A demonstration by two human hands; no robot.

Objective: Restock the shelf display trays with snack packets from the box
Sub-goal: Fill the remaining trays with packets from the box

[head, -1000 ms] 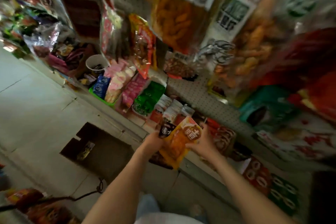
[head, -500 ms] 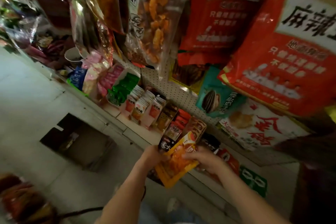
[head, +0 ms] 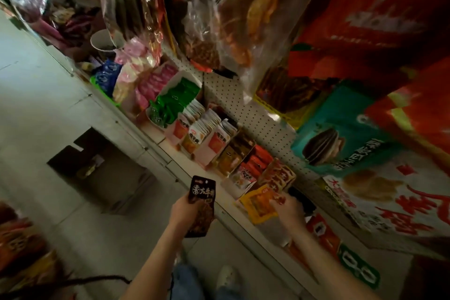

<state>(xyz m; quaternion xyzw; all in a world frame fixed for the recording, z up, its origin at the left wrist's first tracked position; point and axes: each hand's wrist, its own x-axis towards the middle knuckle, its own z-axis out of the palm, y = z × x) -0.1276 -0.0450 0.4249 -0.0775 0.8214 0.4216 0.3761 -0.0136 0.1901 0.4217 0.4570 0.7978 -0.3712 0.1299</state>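
Observation:
My left hand (head: 185,212) grips a dark brown snack packet (head: 201,204) upright in front of the shelf edge. My right hand (head: 289,209) pinches an orange-yellow packet (head: 258,204) over the shelf, just in front of a tray of red-and-white packets (head: 280,175). A row of display trays (head: 209,139) with small packets runs along the low shelf. The cardboard box (head: 97,168) stands open on the floor to the left, a few packets inside.
Large snack bags hang above from the pegboard (head: 243,105), red ones (head: 379,31) at upper right and a teal sunflower-seed bag (head: 341,134) below them. More bags lie at the lower left (head: 22,246). My shoe (head: 226,277) is on the grey floor.
The two packets were together between my hands. Now they are apart: my left hand keeps the dark one, my right hand has carried the orange one right toward the trays.

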